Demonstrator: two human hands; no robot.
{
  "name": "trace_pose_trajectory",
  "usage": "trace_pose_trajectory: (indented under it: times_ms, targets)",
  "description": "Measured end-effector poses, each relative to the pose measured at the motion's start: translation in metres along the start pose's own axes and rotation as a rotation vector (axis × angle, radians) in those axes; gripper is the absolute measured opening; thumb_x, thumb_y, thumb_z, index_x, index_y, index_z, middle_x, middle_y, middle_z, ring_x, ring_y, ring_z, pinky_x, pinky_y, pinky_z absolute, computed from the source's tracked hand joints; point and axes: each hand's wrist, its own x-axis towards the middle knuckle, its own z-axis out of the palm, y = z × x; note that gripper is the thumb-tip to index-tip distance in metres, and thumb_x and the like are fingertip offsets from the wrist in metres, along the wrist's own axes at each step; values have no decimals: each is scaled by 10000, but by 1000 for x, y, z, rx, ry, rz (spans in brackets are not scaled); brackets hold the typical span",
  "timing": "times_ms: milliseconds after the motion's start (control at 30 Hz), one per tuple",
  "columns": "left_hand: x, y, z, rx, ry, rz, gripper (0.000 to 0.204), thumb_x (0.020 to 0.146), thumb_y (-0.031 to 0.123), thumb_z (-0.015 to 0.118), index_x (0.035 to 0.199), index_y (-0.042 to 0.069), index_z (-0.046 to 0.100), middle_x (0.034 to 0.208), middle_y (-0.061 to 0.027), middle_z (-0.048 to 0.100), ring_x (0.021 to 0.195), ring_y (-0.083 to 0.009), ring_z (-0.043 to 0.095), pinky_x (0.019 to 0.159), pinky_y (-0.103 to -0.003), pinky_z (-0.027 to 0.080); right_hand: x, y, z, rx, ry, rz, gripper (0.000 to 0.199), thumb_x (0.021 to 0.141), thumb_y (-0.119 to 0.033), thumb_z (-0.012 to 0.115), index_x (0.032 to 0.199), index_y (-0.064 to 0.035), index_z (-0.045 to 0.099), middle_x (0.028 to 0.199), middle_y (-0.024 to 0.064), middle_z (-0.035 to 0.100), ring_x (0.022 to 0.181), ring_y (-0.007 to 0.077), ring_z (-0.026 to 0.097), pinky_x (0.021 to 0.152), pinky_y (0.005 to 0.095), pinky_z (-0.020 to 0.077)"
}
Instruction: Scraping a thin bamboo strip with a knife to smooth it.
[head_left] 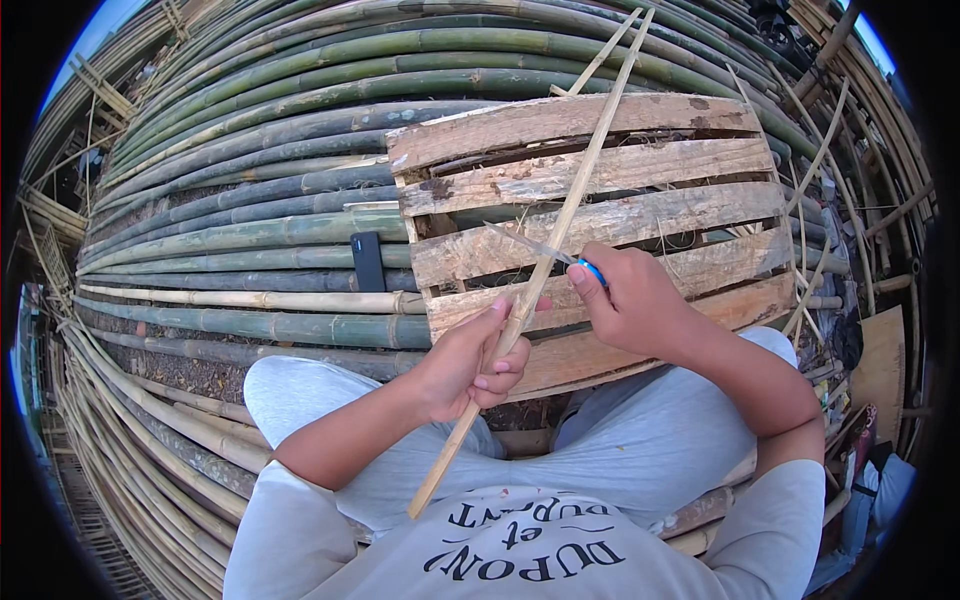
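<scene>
The left hand point(470, 365) is closed around a long thin bamboo strip point(545, 265), gripping it a little below its middle, thumb laid along the strip. The strip runs diagonally from beside the person's lap up and to the right, passing over a weathered wooden pallet point(600, 190). The right hand point(625, 300) is clenched on a knife with a blue handle point(592, 270); its blade point(525, 243) points left and meets the strip just above the left hand. The two hands sit close together, not touching. The pallet lies tilted on a large stack of green and grey bamboo poles point(250, 200). A small dark rectangular object point(367, 260) stands against the poles just left of the pallet. The person is seated, knees in grey trousers point(640, 440) beneath the hands. More loose thin strips point(820, 150) lie at the right of the pallet.
</scene>
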Motion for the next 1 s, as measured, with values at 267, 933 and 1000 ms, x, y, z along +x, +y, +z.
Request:
trace_pose_trajectory:
  times_ms: [267, 933, 1000]
  targets:
    - [1, -2, -4, 54, -58, 50, 494, 1074, 361, 307, 1497, 130, 198, 829, -90, 546, 551, -91, 411, 464, -221, 346, 5, -2, 3, 232, -87, 241, 441, 965, -366, 587, 728, 5, 599, 556, 89, 518, 494, 214, 514, 503, 384, 405]
    - [0, 10, -10, 598, 254, 308, 398, 993, 299, 569, 1145, -62, 643, 996, -125, 691, 799, -138, 672, 531, -248, 550, 9, -4, 7, 738, -171, 576, 332, 934, -314, 680, 788, -51, 539, 562, -26, 445, 421, 66, 384, 374, 255, 304]
    - [0, 11, -9, 600, 262, 305, 360, 974, 268, 612, 1125, -56, 658, 962, -112, 700, 771, -115, 660, 512, -235, 532, 9, -3, 7, 730, -189, 573, 331, 930, -313, 684, 794, -47, 543, 564, -28, 443, 426, 66, 384, 376, 253, 304]
